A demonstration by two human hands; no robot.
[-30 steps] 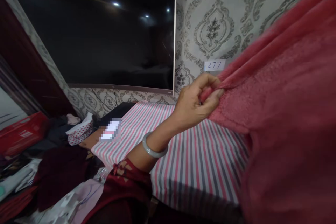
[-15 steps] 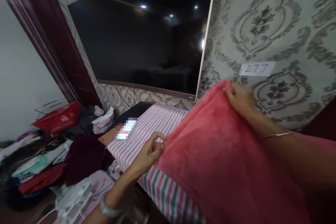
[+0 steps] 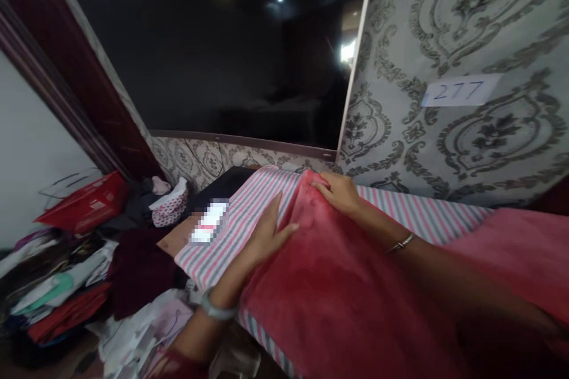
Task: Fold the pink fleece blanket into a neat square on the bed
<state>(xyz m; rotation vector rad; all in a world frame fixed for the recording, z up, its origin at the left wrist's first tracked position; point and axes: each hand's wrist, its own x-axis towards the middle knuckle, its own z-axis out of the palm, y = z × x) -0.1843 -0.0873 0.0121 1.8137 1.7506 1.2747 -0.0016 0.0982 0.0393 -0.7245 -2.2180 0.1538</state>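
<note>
A coral-red plush blanket (image 3: 338, 296) lies partly spread over a pink, grey and white striped cloth (image 3: 242, 207). My right hand (image 3: 340, 190) pinches the blanket's far edge near the wall, thumb on top and fingers curled behind. On the blanket's left edge rests my left hand (image 3: 268, 232), its fingers stretched out and its thumb apart. Just left of that hand is a phone (image 3: 208, 223), blurred out and lying at the striped cloth's edge. Another stretch of coral-red fabric (image 3: 520, 249) covers the striped cloth at the right.
A large dark television (image 3: 222, 65) stands against the patterned wall, with a paper label (image 3: 462, 90) reading 277 to its right. Heaped clothes (image 3: 71, 302), a red basket (image 3: 84, 204) and a polka-dot cloth item (image 3: 171, 204) crowd the left side.
My right hand has come down and left, lowering the blanket's edge toward the striped cloth. My left hand has moved up and its fingers have straightened. The view has shifted slightly.
</note>
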